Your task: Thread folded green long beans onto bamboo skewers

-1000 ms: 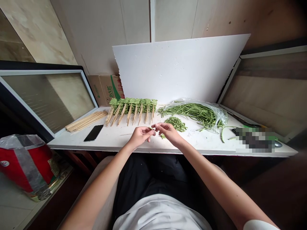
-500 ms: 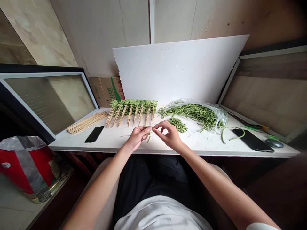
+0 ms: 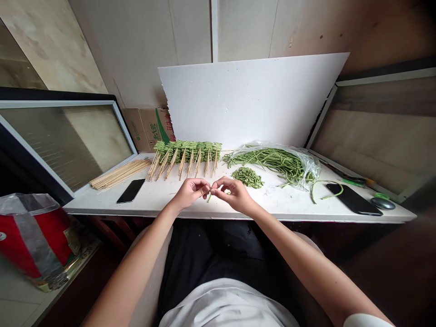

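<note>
A bean bit is being pinched by the left hand and right hand, with a bean pile being kept within reach ahead.

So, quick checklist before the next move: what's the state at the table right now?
1. Short green bean piece at the fingertips between left hand and right hand: ok.
2. Which hand grips that piece: cannot tell, the fingers hide it.
3. Pile of cut beans lying just beyond the right hand, apart from it: ok.
4. Row of skewered bean pieces in line, apart from both hands: ok.
5. Loose bamboo skewers lying bundled left of the row: ok.
6. Long bean strand against the black phone: cannot tell whether they touch.
</note>
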Tool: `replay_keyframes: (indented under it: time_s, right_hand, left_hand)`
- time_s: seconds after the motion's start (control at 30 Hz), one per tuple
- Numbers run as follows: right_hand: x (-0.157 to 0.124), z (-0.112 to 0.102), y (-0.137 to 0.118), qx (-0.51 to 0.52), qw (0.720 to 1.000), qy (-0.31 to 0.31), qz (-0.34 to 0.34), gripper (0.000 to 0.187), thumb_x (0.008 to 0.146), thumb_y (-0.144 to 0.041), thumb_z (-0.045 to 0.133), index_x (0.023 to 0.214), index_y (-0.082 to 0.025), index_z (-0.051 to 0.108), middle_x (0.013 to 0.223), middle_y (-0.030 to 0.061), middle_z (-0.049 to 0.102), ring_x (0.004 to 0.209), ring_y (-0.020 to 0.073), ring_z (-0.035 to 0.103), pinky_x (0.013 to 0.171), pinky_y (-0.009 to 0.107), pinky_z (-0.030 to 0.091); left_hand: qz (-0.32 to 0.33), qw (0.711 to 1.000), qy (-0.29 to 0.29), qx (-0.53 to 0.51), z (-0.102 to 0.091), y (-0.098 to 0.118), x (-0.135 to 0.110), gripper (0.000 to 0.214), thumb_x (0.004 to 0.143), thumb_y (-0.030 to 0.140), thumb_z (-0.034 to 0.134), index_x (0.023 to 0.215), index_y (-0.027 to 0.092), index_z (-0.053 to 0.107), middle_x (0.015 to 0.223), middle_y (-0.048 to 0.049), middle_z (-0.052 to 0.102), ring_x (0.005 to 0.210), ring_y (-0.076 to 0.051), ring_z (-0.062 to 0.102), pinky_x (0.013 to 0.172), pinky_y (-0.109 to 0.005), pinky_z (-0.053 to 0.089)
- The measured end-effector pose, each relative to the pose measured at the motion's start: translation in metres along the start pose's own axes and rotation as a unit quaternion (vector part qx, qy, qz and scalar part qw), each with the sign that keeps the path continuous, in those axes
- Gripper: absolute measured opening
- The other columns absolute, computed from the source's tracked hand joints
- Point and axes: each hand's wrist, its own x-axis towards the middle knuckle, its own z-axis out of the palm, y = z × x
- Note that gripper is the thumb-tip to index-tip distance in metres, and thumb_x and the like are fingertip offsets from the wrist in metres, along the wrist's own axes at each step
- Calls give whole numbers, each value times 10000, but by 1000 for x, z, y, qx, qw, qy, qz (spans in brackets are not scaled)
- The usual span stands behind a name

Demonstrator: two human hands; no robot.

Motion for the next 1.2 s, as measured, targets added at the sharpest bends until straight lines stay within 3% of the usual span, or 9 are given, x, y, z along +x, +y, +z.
replay_keyframes:
  time_s: [0.2,0.5,0.7,0.93,1.2]
  right_hand:
    - [1,2,0,173,979,-76,74,333,873,-501,813,951,-182,757,891,64,750,880,217,700,843,357,558]
    - [1,6,7,286,948,-94,99,326,882,-504,806,867,-188,724,790,17,650,854,191,656,834,333,516]
    - [5,-2,1,199,974,10,107,327,832,-500,850,921,-195,774,863,39,739,785,161,651,747,298,526]
    - [4,-5,-3,81,994,16,65,376,838,-551,829,966,-199,800,958,76,794,866,216,720,757,326,550]
    - [2,-7,-6,-44,999,29,2,326,931,-530,745,946,-208,794,932,73,779,850,200,685,721,307,506]
  left_hand:
    - [6,999,-17,-38,5,-1,-2,361,856,452,842,749,134,709,689,-33,640,656,-138,598,667,-271,516]
    - [35,998,-10,-42,11,5,-4,368,896,467,806,763,137,714,703,-56,676,604,-139,613,594,-272,519]
    - [102,984,114,91,7,6,-2,256,853,399,855,853,153,786,809,-80,749,704,-187,724,696,-313,595]
    - [90,981,131,113,9,5,-2,270,833,417,874,882,161,800,796,-73,762,688,-193,729,660,-306,581]
    - [98,975,125,153,8,4,-3,217,892,386,815,886,171,797,826,-69,762,720,-186,726,686,-297,578]
